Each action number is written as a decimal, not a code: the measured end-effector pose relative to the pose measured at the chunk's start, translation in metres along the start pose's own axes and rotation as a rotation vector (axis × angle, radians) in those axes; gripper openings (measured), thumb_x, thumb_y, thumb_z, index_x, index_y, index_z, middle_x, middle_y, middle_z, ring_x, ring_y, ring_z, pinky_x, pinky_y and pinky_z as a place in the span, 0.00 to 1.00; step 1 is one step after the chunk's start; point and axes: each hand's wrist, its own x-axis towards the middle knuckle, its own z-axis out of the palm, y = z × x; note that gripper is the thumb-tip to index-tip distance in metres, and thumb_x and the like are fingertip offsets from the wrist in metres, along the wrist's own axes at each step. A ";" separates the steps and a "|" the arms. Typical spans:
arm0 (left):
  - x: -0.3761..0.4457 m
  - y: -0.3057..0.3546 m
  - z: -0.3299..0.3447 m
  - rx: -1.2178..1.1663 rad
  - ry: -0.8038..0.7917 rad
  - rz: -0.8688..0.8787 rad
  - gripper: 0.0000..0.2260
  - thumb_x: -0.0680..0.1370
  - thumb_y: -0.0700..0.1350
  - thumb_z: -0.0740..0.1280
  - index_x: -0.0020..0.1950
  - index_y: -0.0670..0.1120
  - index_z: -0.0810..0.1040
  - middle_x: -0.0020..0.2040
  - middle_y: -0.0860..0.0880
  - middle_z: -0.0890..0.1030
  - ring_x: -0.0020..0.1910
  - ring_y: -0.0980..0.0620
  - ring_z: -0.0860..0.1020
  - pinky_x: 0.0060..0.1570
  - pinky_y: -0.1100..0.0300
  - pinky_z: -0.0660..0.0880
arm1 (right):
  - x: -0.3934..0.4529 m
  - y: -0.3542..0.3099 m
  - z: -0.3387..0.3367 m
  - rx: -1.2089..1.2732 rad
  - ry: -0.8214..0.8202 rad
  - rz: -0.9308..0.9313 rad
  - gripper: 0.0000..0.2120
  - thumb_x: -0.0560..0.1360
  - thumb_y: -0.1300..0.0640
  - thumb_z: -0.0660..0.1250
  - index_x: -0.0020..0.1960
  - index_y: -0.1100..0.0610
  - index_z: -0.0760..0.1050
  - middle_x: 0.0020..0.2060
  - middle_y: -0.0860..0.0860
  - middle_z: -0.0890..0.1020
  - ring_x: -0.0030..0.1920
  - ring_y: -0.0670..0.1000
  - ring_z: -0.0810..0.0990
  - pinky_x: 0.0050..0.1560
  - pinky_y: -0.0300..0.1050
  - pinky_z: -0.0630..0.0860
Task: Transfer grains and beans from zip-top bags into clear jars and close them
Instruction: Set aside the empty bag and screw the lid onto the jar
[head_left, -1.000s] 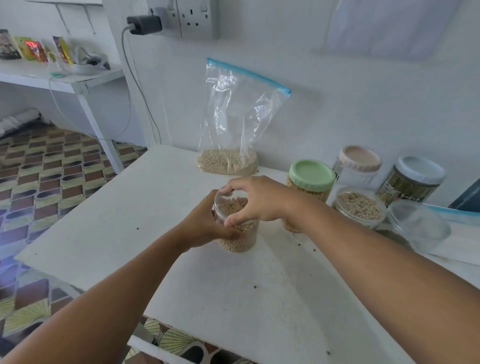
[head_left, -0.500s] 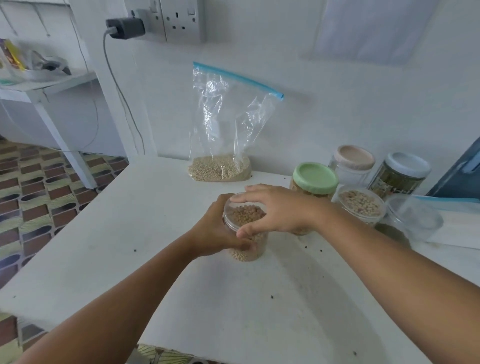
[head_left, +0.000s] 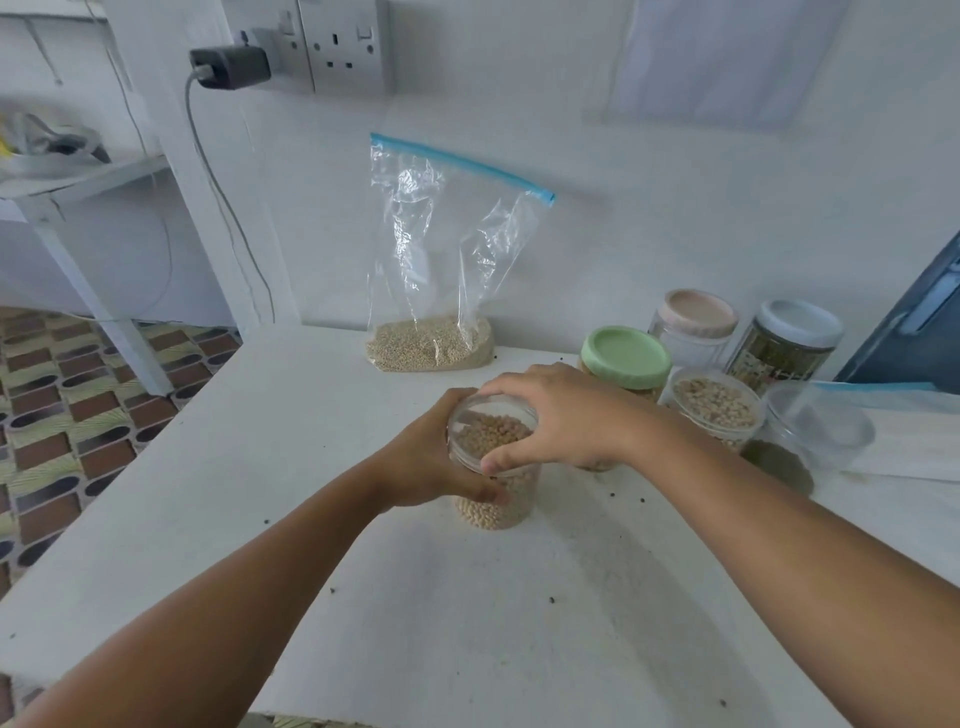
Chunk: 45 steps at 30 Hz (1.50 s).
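Little changed over the last second: left hand (head_left: 431, 457) still grips the bean jar (head_left: 493, 467) on the bench (head_left: 260, 467), right hand (head_left: 561, 415) still clamps its clear lid (head_left: 485, 415), so closing looks mid-twist.

Left hand (head_left: 431, 457): fingers hidden behind the bean jar (head_left: 493, 467); only the thumb shows in its grip. Right hand (head_left: 561, 415): palm covers the jar's far rim at 2 o'clock; whether the clear lid (head_left: 488, 421) is seated cannot be told. Both forearms are cut off by the lower edge. Green-lidded jar (head_left: 626, 358): body largely hidden behind the right hand. Dark jar (head_left: 779, 358): label blurred, unreadable. Shelf (head_left: 78, 176) at 10 o'clock: items blurred, cut off by the left edge. Bench (head_left: 260, 467): near corners cut off.
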 end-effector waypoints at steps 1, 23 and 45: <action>0.001 -0.001 0.000 0.014 0.000 0.003 0.51 0.60 0.54 0.88 0.76 0.64 0.64 0.70 0.57 0.75 0.71 0.58 0.73 0.69 0.50 0.76 | 0.000 -0.001 0.000 0.017 -0.022 -0.014 0.43 0.65 0.27 0.75 0.76 0.31 0.63 0.69 0.43 0.72 0.70 0.45 0.68 0.67 0.50 0.70; -0.001 0.001 0.003 0.000 0.007 0.051 0.52 0.60 0.51 0.88 0.76 0.64 0.62 0.66 0.64 0.75 0.67 0.63 0.74 0.65 0.47 0.79 | -0.006 -0.007 0.013 0.055 0.014 0.046 0.46 0.67 0.24 0.71 0.78 0.33 0.54 0.73 0.49 0.68 0.74 0.52 0.66 0.70 0.57 0.70; 0.001 -0.004 0.004 -0.012 0.007 0.036 0.51 0.57 0.56 0.88 0.74 0.66 0.63 0.65 0.56 0.78 0.65 0.52 0.80 0.65 0.43 0.80 | -0.017 0.004 0.012 0.132 -0.005 0.056 0.32 0.69 0.28 0.72 0.71 0.25 0.64 0.66 0.45 0.68 0.65 0.48 0.73 0.65 0.51 0.74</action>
